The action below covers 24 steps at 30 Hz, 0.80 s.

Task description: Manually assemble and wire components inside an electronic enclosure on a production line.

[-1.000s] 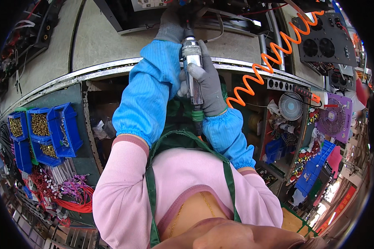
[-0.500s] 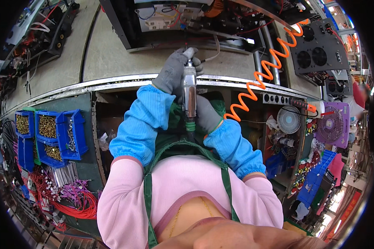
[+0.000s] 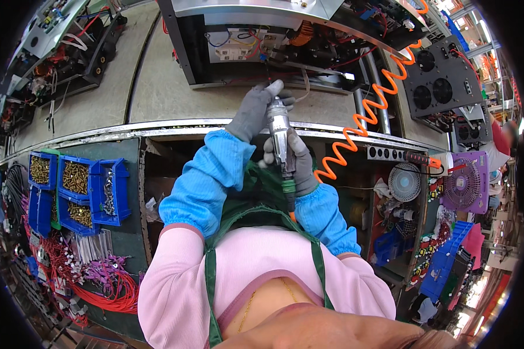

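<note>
My right hand (image 3: 302, 164), in a grey glove, is wrapped round the rear of a silver air screwdriver (image 3: 279, 129) with a green collar at its back end. My left hand (image 3: 255, 109), gloved too, closes round the nose of the tool, its fingers partly hidden behind it. The tool points away from me towards the open front of a black metal equipment case (image 3: 187, 68). Inside the case a white terminal block (image 3: 234, 53) shows among blue, yellow and red wires. The tip of the tool is hard to make out.
An orange coiled hose (image 3: 355, 139) hangs at the right. Blue bins (image 3: 117, 216) with brass and silver screws stand at the left above red cable bundles (image 3: 110, 296). A metal rail (image 3: 174, 126) edges the bench. More equipment units (image 3: 442, 75), fans (image 3: 405, 181) and a co-worker (image 3: 498, 142) are at the right.
The screwdriver has tilted, its rear swinging right. My right hand has shifted on its body, with more fingers showing. My left hand stays at the nose. The whole view has shifted slightly.
</note>
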Each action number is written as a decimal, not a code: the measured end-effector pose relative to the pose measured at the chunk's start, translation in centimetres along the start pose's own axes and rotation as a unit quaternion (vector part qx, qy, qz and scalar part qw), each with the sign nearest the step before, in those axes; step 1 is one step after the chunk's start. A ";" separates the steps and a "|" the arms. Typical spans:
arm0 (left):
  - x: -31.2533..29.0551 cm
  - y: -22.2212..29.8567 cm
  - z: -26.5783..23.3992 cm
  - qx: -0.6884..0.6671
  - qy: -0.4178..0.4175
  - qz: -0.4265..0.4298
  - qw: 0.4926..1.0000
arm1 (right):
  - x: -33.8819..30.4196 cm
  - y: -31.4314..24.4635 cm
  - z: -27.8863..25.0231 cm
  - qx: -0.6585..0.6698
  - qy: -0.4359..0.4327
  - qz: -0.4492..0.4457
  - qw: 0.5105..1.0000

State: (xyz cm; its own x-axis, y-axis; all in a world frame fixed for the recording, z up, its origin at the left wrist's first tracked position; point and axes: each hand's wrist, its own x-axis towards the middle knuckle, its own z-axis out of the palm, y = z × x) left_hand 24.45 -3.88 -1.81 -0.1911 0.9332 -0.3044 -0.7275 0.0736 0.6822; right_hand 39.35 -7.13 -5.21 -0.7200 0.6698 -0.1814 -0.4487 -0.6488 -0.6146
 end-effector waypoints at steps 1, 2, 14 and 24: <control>0.1 -0.4 -1.0 0.001 0.000 0.006 1.000 | 0.3 -0.4 0.8 -0.001 -0.006 0.000 1.000; 0.3 -1.1 -2.6 0.066 -0.057 -0.044 0.995 | 0.5 -1.0 2.1 -0.072 -0.015 -0.024 0.997; 1.7 -2.4 -3.5 -0.080 -0.038 -0.059 0.994 | 1.7 -1.5 -0.1 -0.329 0.036 -0.025 0.943; -0.3 0.8 -0.9 0.073 -0.050 -0.100 0.991 | 1.5 -1.0 3.2 -0.105 0.029 -0.010 0.994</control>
State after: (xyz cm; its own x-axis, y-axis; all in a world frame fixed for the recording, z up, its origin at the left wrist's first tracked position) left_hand 23.37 -4.43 -1.75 0.0180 0.9245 -0.3809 -0.6393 0.3035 0.7066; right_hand 37.04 -6.62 -2.41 -0.6769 0.7060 -0.2081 -0.3381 -0.5494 -0.7641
